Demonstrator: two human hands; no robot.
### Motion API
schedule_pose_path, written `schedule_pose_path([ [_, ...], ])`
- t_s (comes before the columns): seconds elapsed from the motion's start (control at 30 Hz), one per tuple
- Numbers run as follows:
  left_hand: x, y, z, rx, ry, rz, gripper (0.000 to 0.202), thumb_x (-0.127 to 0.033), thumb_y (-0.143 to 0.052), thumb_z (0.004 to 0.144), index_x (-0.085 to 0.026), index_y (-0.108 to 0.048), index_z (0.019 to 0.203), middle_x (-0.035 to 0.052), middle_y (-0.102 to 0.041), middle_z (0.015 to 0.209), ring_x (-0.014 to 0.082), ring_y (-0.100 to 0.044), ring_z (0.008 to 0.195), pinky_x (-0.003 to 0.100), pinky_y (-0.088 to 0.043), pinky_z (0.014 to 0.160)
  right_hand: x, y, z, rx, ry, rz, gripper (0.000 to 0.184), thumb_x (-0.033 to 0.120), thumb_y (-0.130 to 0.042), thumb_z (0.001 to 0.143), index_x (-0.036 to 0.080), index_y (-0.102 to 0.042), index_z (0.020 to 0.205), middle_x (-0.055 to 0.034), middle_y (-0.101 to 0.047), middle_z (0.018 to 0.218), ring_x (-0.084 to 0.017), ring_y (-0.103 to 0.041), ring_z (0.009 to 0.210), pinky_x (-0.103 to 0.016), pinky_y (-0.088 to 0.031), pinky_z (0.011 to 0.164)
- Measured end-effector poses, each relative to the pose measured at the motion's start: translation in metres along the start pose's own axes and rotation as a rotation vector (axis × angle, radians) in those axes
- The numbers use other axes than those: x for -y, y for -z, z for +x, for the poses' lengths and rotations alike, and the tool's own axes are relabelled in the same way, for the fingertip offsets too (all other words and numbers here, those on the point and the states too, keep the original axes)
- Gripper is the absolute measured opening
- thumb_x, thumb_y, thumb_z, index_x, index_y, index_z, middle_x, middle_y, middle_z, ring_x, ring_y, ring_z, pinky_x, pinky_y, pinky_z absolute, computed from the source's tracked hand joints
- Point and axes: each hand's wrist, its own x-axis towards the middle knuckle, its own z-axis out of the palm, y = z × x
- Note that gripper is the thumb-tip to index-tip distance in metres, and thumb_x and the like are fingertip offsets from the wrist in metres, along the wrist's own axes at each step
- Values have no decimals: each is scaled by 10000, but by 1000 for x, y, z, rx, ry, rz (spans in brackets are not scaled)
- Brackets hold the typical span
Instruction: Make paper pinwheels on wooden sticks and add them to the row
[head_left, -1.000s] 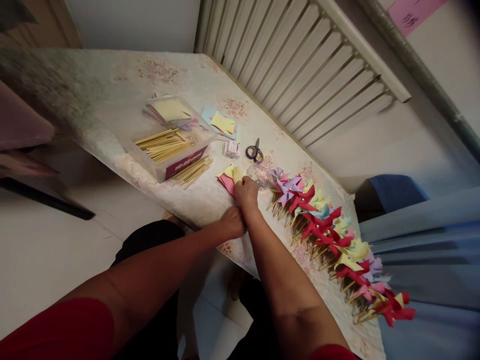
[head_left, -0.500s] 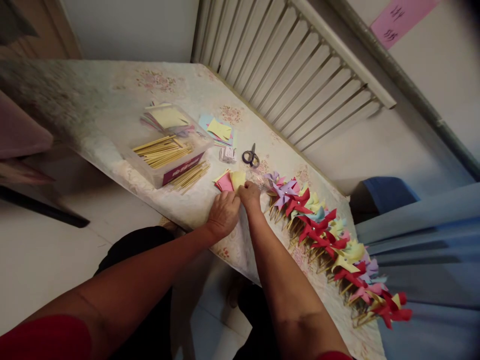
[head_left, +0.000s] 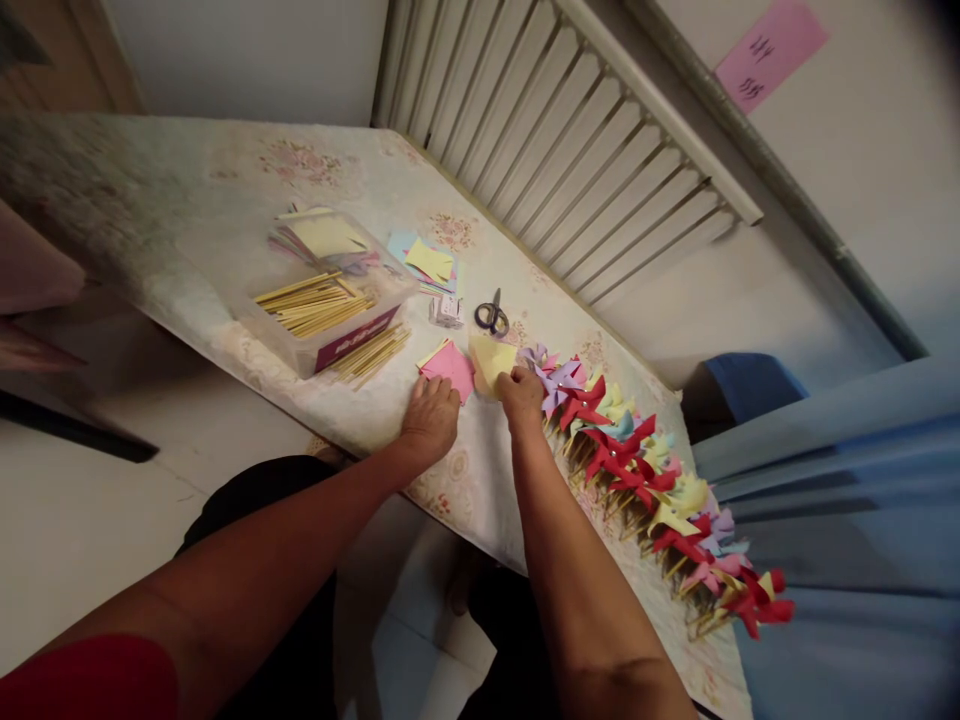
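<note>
My right hand pinches a yellow paper square and holds it just above the table, beside a small stack topped by a pink paper square. My left hand rests fingers-down on the near edge of that pink stack, fingers curled over it. A long row of finished paper pinwheels on wooden sticks lies to the right of my right hand, running toward the table's near right end.
A clear plastic box holds wooden sticks and paper; more sticks lie beside it. Scissors, a small box and loose coloured paper squares lie further back. A slatted radiator lines the floral table.
My right hand has lifted the yellow square off the stack and moved it right. My left hand has come forward onto the pink stack. The view has shifted slightly left.
</note>
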Motion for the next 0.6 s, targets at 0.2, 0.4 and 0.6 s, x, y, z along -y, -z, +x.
schedule_pose_path([
  [0.2, 0, 1, 3, 2, 0, -23, 279, -107, -458, 853, -106, -693, 1003, 203, -649, 1127, 329, -515, 1189, 516, -330, 1099, -26, 26, -30, 26, -81, 363, 129, 321, -492, 667, 210, -494, 600, 73, -421, 555, -102, -377, 539, -213, -307, 508],
  [0.4, -3, 4, 6, -19, 2, -92, 282, -97, -433, 861, -118, -696, 961, 193, -650, 1076, 324, -515, 1178, 501, -323, 1109, -50, 55, -62, -15, -102, 310, 163, 358, -508, 694, 204, -539, 651, 59, -463, 587, -112, -405, 559, -223, -335, 527],
  [0.6, -6, 6, 9, -37, -54, -177, 258, -90, -463, 835, -132, -672, 982, 177, -646, 1069, 307, -514, 1154, 483, -360, 1068, -69, 84, -102, -299, 114, -243, 231, 314, -418, 892, 212, -569, 750, -31, -580, 720, -183, -524, 691, -292, -418, 689],
])
